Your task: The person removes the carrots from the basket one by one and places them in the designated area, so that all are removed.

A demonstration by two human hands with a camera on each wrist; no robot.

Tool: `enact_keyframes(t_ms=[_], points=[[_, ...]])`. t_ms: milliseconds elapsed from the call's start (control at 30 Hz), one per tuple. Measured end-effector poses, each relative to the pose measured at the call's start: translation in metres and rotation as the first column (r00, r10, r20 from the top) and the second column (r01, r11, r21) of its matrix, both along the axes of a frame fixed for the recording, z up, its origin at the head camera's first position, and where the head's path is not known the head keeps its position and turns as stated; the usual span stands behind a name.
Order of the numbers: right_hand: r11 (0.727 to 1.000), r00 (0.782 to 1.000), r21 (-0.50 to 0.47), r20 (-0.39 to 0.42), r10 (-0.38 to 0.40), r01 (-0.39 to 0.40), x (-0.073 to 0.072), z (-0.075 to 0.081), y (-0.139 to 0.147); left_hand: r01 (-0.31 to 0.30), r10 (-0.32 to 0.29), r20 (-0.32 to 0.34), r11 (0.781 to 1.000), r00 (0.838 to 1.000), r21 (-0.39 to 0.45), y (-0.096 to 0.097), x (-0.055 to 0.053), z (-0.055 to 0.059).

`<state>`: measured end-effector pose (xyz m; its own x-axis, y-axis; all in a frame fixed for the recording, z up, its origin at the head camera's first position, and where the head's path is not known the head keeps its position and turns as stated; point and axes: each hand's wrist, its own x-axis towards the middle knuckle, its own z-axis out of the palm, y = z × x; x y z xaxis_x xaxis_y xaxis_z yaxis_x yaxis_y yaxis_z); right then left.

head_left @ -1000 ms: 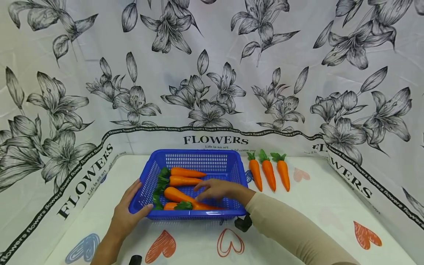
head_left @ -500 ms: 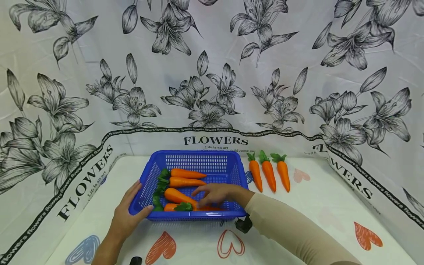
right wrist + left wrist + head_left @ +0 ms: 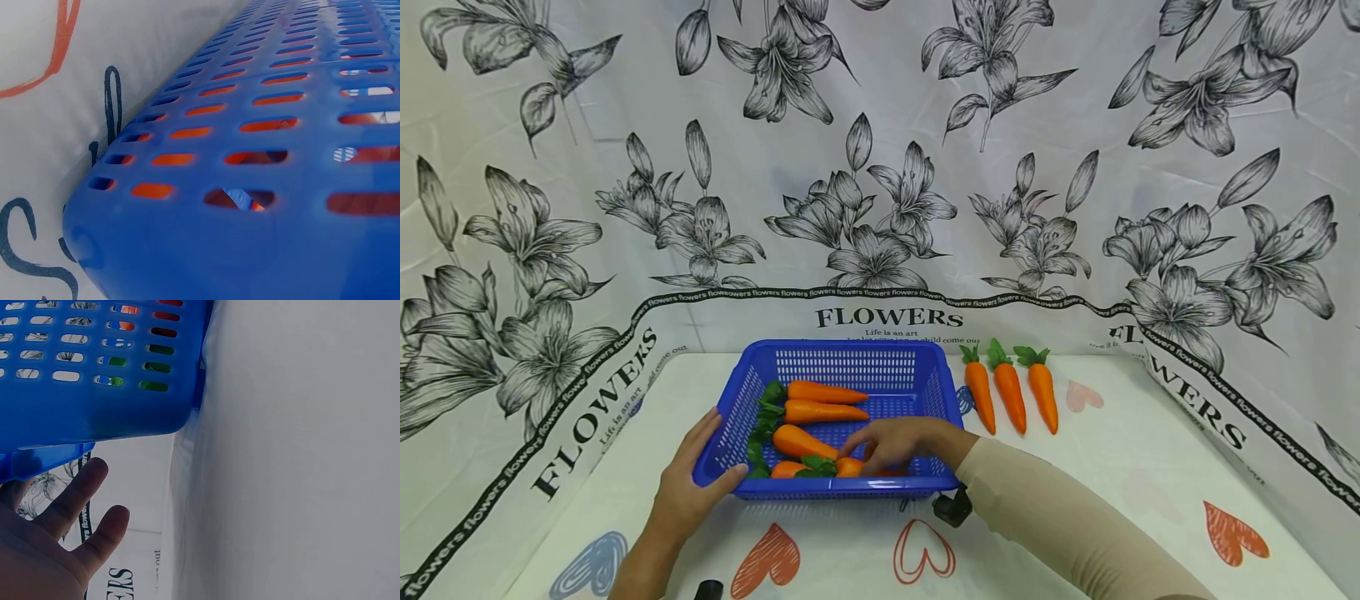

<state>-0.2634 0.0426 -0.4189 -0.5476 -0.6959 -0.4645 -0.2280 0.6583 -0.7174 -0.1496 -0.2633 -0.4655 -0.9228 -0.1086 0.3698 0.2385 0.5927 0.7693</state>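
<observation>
In the head view a blue plastic basket point(image 3: 842, 483) with slotted walls holds several orange carrots with green tops. My left hand point(image 3: 688, 479) rests at the basket's front left corner, thumb on the front rim, the other fingers along the left side. The left wrist view shows two of its fingers point(image 3: 106, 531) straight and spread beside the blue wall. My right hand point(image 3: 898, 442) reaches down inside the basket and grips the front carrot point(image 3: 848, 467), whose leaves point(image 3: 817, 467) point left. The hand covers most of that carrot. Only the slotted wall point(image 3: 206, 244) shows clearly in the right wrist view.
Three carrots point(image 3: 1009, 398) lie side by side on the white table, right of the basket. A small black object point(image 3: 952, 507) sits below the basket's front right corner. Behind stands a flower-printed cloth point(image 3: 880, 208). Printed hearts mark the tabletop point(image 3: 1037, 542).
My right hand has lowered toward the basket's front, and its fingers have closed on the front carrot. The left hand and the basket have stayed in place.
</observation>
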Motion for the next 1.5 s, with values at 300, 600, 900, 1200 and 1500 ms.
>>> enact_keyframes(t_ms=[300,600,900,1200,1500], points=[[1.0,1.0,0.005,0.016,0.009,-0.009,-0.001,0.001,0.001,-0.003,0.003,0.007,1.0,1.0,-0.004,0.0,0.0,0.0],[0.994,0.999,-0.101,-0.006,0.039,-0.04,-0.005,0.001,0.003,-0.002,0.002,0.012,1.0,1.0,0.006,0.0,0.0,0.001],[0.983,0.999,-0.183,-0.036,-0.001,-0.006,-0.008,0.004,0.003,-0.006,0.006,0.009,1.0,1.0,0.0,-0.001,-0.001,0.0],[0.941,0.991,-0.318,-0.024,-0.133,0.119,-0.008,0.012,0.005,-0.006,0.006,0.006,1.0,1.0,-0.005,-0.001,-0.001,-0.001],[0.892,0.984,-0.42,0.016,-0.177,0.167,-0.01,0.022,0.012,-0.003,0.003,0.015,1.0,1.0,0.005,-0.001,0.0,0.0]])
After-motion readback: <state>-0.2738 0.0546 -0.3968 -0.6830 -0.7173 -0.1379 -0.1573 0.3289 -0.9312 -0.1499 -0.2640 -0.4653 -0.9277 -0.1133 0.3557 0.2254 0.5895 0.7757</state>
